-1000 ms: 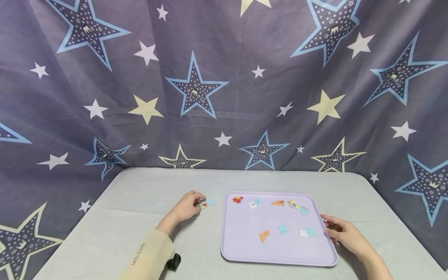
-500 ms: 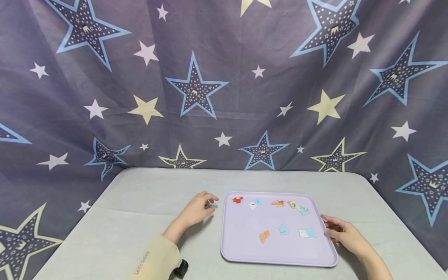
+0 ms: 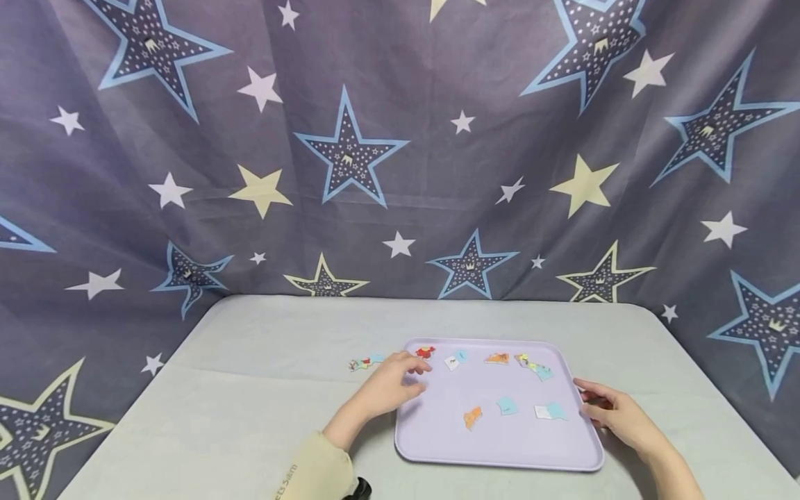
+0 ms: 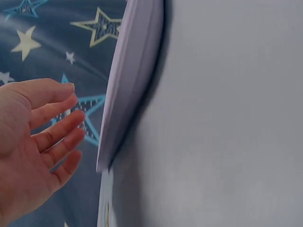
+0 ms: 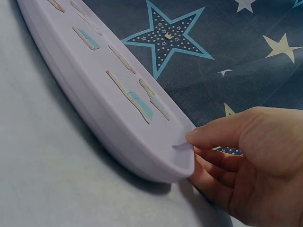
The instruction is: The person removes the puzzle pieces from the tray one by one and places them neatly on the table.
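My left hand (image 3: 392, 384) hovers over the left edge of the lilac tray (image 3: 437, 444), fingers loosely bent and apart, holding nothing. Just beyond its fingertips lies a red puzzle piece (image 3: 425, 352). In the left wrist view the same hand (image 4: 45, 137) is beside the tray's rim (image 4: 130, 80). My right hand (image 3: 621, 414) holds the tray's right rim. The right wrist view shows its thumb (image 5: 213, 135) on the rim and its fingers outside, partly hidden. Left of the tray, joined puzzle pieces with red and blue print (image 3: 364, 362) lie on the table.
The tray bears several flat pieces: a white and blue pair (image 3: 456, 359), an orange piece (image 3: 497, 358), a yellow and blue group (image 3: 534, 367), another orange piece (image 3: 473, 417), a blue piece (image 3: 507, 406) and a white-blue pair (image 3: 551, 411). A star-patterned curtain (image 3: 400, 173) hangs behind the table.
My left hand has let go of the red and blue joined pieces on the table and moved right, over the tray's left edge. The right hand stays at the tray's rim.
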### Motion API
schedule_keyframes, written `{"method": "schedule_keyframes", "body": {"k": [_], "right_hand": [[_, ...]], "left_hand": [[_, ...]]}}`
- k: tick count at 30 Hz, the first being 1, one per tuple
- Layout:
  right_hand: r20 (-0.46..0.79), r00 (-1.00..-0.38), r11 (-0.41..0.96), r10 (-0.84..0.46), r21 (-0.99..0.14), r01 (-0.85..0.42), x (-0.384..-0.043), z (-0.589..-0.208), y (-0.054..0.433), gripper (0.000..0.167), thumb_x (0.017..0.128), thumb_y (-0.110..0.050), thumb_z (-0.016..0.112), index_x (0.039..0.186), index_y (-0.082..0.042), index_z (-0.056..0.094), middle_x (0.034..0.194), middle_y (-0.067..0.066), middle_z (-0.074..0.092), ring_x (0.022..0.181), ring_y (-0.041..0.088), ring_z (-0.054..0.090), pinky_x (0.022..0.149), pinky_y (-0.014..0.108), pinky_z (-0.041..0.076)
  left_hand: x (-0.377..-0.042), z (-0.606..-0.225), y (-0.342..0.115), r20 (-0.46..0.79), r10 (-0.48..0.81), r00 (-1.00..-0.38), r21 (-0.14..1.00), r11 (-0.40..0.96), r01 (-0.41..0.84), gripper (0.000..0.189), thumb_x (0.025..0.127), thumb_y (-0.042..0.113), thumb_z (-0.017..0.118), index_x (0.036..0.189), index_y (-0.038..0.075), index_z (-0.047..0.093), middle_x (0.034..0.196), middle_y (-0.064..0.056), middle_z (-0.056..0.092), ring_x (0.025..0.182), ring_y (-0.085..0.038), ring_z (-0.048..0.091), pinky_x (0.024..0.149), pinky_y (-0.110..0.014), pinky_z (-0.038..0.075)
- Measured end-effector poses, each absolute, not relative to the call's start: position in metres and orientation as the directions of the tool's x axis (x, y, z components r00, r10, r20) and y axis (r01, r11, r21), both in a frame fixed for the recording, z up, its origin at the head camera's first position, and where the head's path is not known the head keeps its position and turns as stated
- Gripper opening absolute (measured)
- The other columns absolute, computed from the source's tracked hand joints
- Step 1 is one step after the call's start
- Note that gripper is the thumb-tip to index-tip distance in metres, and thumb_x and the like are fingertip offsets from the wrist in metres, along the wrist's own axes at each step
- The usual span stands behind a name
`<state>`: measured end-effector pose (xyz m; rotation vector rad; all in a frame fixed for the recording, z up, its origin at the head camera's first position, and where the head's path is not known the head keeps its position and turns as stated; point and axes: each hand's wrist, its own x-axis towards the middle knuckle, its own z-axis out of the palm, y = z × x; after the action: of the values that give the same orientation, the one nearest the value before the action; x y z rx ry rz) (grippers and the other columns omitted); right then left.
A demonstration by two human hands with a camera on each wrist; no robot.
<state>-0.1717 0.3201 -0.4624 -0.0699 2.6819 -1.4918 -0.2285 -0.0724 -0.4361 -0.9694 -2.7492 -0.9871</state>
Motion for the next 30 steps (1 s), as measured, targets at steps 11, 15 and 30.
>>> {"method": "schedule_keyframes", "body": {"k": [11, 15, 30], "right_hand": [[-0.063, -0.995, 0.526, -0.079, -0.850, 0.012, -0.173, -0.461, 0.320, 0.052, 0.085, -0.007, 0.058, 0.130, 0.011, 0.040, 0.101, 0.014, 0.055, 0.066, 0.005, 0.047, 0.053, 0.024, 0.044], [-0.052, -0.996, 0.523, -0.070, -0.852, 0.008, -0.172, -0.461, 0.320, 0.051, 0.084, -0.006, 0.058, 0.129, 0.011, 0.040, 0.100, 0.014, 0.055, 0.066, 0.004, 0.048, 0.052, 0.024, 0.043], [-0.022, -0.997, 0.522, -0.074, -0.853, -0.019, -0.172, -0.464, 0.321, 0.050, 0.085, -0.005, 0.058, 0.128, 0.012, 0.041, 0.095, 0.010, 0.053, 0.065, 0.004, 0.047, 0.050, 0.023, 0.042]], "left_hand": [[-0.213, -0.438, -0.030, 0.182, 0.593, -0.785, 0.540, 0.607, 0.583, 0.026, 0.080, 0.019, 0.064, 0.105, 0.014, 0.064, 0.096, 0.004, 0.059, 0.092, -0.009, 0.052, 0.084, -0.024, 0.040], [-0.208, -0.441, -0.018, 0.150, 0.586, -0.796, 0.535, 0.629, 0.564, 0.026, 0.078, 0.020, 0.066, 0.103, 0.015, 0.065, 0.092, 0.006, 0.058, 0.090, -0.008, 0.051, 0.084, -0.023, 0.039], [-0.201, -0.447, -0.002, 0.107, 0.576, -0.811, 0.566, 0.635, 0.526, 0.026, 0.075, 0.021, 0.070, 0.099, 0.011, 0.066, 0.084, 0.007, 0.054, 0.080, -0.005, 0.048, 0.073, -0.017, 0.040]]}}
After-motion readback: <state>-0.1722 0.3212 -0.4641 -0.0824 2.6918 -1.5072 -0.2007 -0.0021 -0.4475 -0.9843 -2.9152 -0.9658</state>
